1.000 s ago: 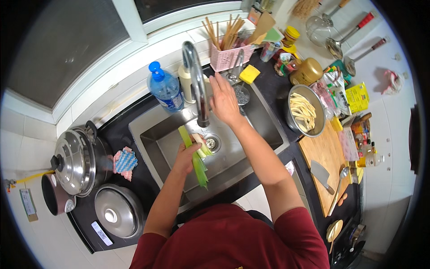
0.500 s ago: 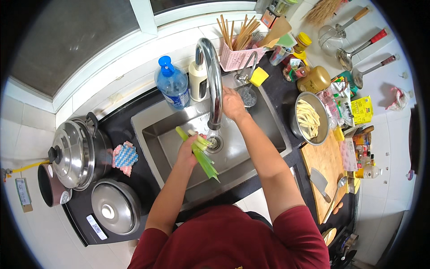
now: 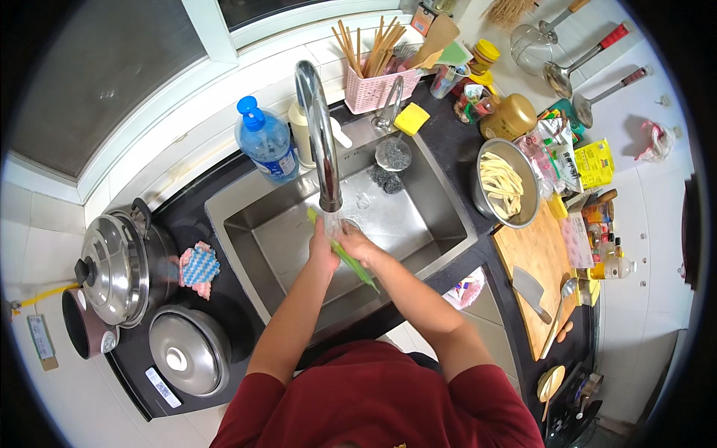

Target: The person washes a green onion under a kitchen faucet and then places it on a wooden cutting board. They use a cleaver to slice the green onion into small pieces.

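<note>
In the middle of the frame, both hands meet under the spout of the tall curved chrome tap (image 3: 317, 127), inside the rectangular stainless steel sink (image 3: 433, 201). The left hand (image 3: 323, 250) is clenched around the upper part of a long green vegetable stalk (image 3: 357, 266), and the right hand (image 3: 360, 246) grasps the same stalk just beside it, so the two hands touch. The stalk runs slantwise, its pale tip showing above the left hand near the spout and its darker end pointing toward the lower right of the sink. Water falls from the spout onto the hands. At the upper right corner of the sink lie a dark scouring pad (image 3: 387, 180) and a yellow sponge (image 3: 411, 118). On the black desk (image 3: 448, 145), a blue-capped clear plastic bottle (image 3: 267, 142) stands upper left of the tap, a pink basket of chopsticks (image 3: 373, 86) stands above it, and a round metal bowl of pale vegetable strips (image 3: 504, 183) sits right of the sink. A wooden chopping board with a cleaver (image 3: 532, 287) lies at the right, and lidded steel pots (image 3: 116, 257) stand at the left.
</note>
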`<state>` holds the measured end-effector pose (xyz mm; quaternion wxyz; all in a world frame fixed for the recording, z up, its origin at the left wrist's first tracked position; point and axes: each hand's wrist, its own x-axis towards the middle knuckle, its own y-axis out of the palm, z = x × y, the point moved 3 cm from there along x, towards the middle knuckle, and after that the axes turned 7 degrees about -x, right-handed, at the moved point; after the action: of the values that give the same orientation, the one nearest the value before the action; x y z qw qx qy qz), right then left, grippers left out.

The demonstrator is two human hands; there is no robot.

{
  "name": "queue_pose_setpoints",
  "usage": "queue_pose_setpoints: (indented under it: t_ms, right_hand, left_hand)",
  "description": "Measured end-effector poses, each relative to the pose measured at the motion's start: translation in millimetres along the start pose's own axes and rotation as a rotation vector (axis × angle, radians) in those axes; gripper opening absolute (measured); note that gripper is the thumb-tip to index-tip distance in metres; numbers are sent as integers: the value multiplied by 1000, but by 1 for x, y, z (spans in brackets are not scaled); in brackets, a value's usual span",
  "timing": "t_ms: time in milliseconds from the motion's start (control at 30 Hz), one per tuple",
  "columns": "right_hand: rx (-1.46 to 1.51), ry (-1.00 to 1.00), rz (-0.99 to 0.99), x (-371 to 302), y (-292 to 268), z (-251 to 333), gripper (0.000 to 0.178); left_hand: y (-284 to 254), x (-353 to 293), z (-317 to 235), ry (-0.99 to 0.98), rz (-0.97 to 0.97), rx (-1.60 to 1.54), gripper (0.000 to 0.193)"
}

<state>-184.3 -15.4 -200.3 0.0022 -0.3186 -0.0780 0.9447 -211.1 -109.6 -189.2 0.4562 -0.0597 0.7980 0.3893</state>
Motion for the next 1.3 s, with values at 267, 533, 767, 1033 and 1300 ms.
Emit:
queue_pose_setpoints:
  t_ms: [267,533,767,1033,1300]
  right_hand:
    - [323,93,61,-37,3,14,61]
    - [339,10,158,-55,4,29,43]
    - [359,-13,-2,-29,1,28,30]
    - [224,0,-100,-35,2,54,50]
    - [99,-8,-168,-36,27,45,47]
  left_hand:
    - [-4,2,3,143,-24,215,21]
    - [-8,54,-32,175,136,230,11]
    - [-9,54,-25,223,178,412,20]
    - [-9,33,-23,6,203,141,19]
    - [-7,33,-31,375,248,314,14]
